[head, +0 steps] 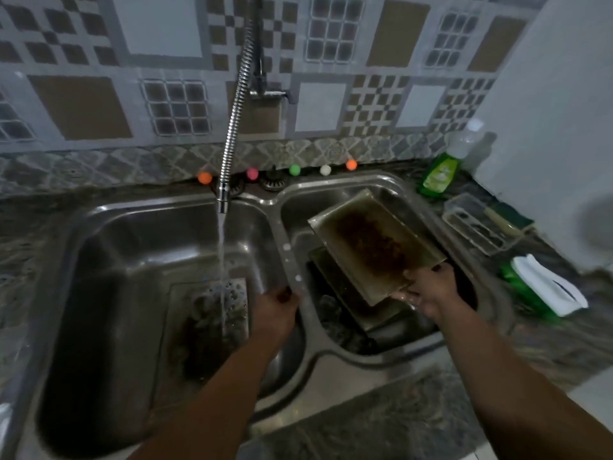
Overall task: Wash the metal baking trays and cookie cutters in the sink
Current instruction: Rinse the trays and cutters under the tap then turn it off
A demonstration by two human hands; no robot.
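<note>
A double steel sink (292,260) fills the view. My right hand (431,290) grips the near edge of a stained metal baking tray (371,240), tilted up over the right basin. Under it lies a second tray (351,303), partly hidden. In the left basin another tray (205,313) lies flat under water running from the coiled faucet (223,200). My left hand (275,310) rests at the divider between the basins, fingers curled; whether it holds anything is not visible. Dark shapes (335,323) in the right basin are too blurred to name.
A green dish soap bottle (439,174) stands at the back right of the counter. A clear plastic box (477,224) with a sponge beside it, and a white cloth (547,287), lie on the right counter. Small coloured balls (294,170) line the wall edge.
</note>
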